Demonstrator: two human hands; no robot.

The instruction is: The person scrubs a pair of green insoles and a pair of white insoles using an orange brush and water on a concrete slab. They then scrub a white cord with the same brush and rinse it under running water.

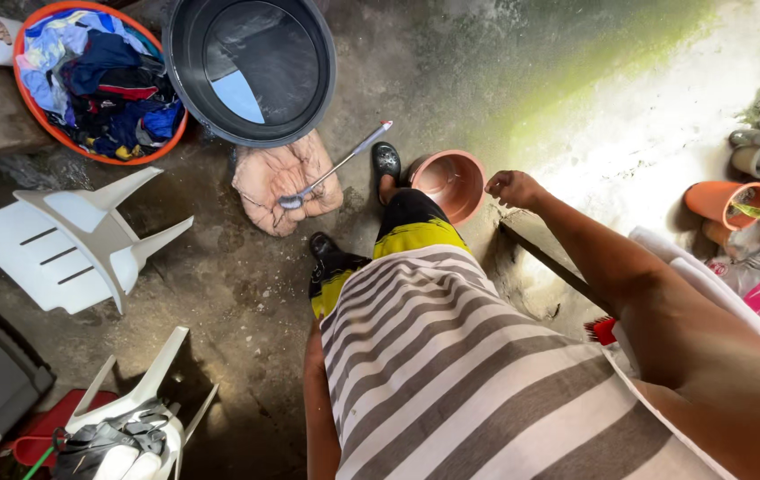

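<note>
Your right hand point(513, 187) hangs loosely curled and holds nothing, just right of the round salmon-pink plastic basin point(451, 180) on the concrete by your feet. Your left hand is out of view. That basin looks light, stiff and probably wet-slick; its rim offers the surest hold.

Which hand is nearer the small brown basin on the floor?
Right. The right hand hangs just beside the brown basin, at its right rim. The left hand is out of view; only that arm shows, lower left.
</note>
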